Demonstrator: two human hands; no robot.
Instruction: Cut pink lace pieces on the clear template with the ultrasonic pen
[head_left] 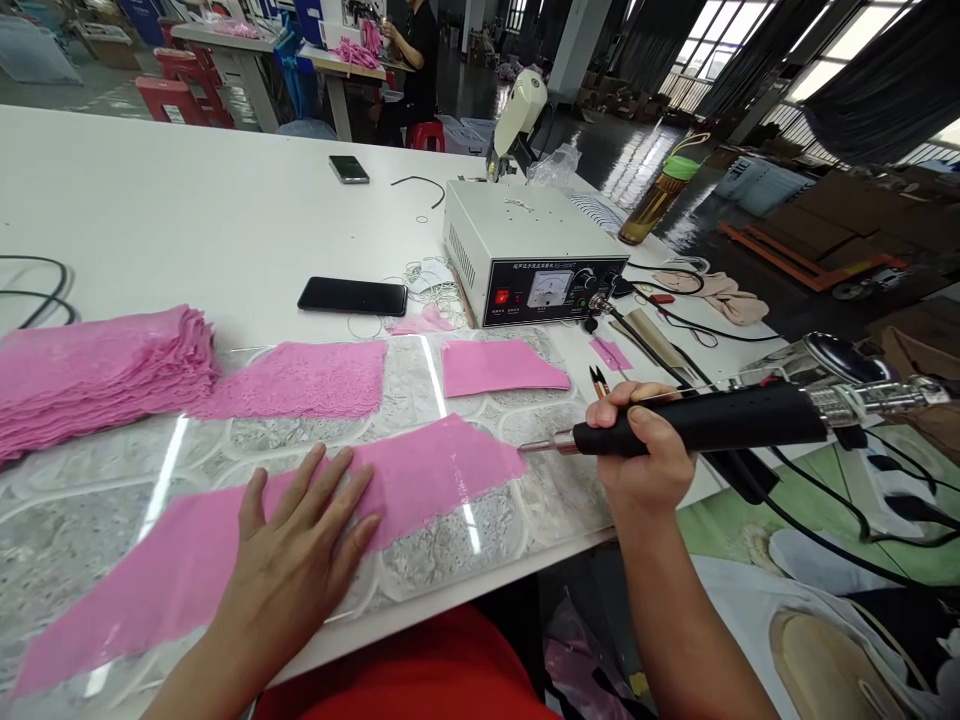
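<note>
My left hand lies flat with its fingers spread on a long pink fabric piece, pressing it onto a clear, stone-patterned mat. In my right hand is a black-handled ultrasonic welding pen, my fingers wrapped round its front part. Its thin metal tip points left and reaches the right end of the fabric; whether it touches I cannot tell. Behind the long piece lie a small pink piece with a slanted side and a lacy pink piece.
A tall stack of pink fabric is at the left. Behind the mat stand a control box with a dial, a black phone and a smaller phone. A bottle stands farther right. Cables trail down the right side. A person sits at the back.
</note>
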